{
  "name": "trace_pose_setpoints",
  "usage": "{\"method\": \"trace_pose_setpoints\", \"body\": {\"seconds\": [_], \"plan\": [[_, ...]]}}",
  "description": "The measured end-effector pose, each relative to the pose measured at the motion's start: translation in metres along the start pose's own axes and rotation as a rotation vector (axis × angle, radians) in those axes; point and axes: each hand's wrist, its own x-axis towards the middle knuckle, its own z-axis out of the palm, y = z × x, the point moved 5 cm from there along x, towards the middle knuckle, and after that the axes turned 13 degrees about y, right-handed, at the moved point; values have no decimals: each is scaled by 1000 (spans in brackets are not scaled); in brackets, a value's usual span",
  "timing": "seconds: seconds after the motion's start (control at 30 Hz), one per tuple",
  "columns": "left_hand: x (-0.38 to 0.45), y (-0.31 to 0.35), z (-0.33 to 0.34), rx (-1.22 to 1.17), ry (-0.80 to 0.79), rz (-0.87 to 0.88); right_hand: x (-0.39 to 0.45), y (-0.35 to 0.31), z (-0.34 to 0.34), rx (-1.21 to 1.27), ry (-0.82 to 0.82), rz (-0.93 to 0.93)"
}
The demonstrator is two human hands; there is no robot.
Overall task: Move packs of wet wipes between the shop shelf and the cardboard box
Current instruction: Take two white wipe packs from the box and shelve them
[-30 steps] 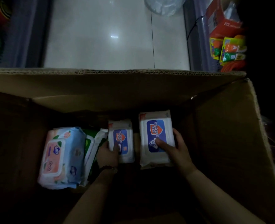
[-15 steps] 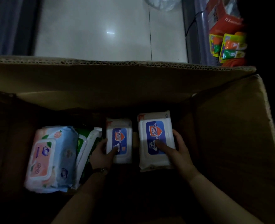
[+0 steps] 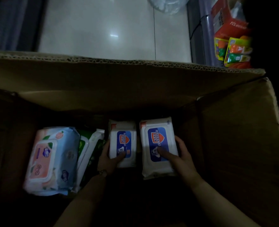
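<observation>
Cardboard box (image 3: 243, 145) walls rise around both my arms, and its inside is dim. Down at the bottom, my left hand (image 3: 106, 159) grips the smaller white pack of wet wipes (image 3: 122, 143), thumb pressed on its blue label and fingers curled round its left edge. A bracelet (image 3: 103, 172) sits on that wrist. My right hand (image 3: 180, 158) holds the larger white pack of wet wipes (image 3: 158, 146), thumb on the lower part of its blue shield label, fingers wrapped round its right edge. The two white packs lie side by side, label up, with a narrow dark gap between them.

Left of my left hand stand two green-and-white packs (image 3: 90, 153) on edge, squeezed between my hand and a blue-and-peach pack (image 3: 53, 159). That big pack lies flat with its peach flip lid facing up, at the left end of the row. I cannot tell whether the packs I hold rest on the box floor or are lifted a little off it.

Beyond the far flap (image 3: 119, 72) of the box lies pale tiled floor (image 3: 102, 30) with a glint of light on it. At upper right, a shop shelf (image 3: 207, 30) carries a red carton (image 3: 229, 22) and some yellow-and-orange packets (image 3: 233, 49). A crumpled clear plastic bag (image 3: 166, 4) lies on the floor at the top edge.
</observation>
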Motion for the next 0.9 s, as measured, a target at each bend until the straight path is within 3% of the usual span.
{"method": "trace_pose_setpoints", "body": {"seconds": [0.27, 0.43, 0.6, 0.9], "plan": [[2, 0, 3, 105, 46, 10, 1, 2, 1, -24, 3, -6], [-4, 3, 23, 190, -41, 30, 0, 1, 2, -20, 4, -5], [-4, 7, 23, 199, -11, 32, 2, 5, -1, -6, -2, 33], [-27, 38, 3, 252, 60, -117, -29, -13, -10, -40, 41, 66]]}}
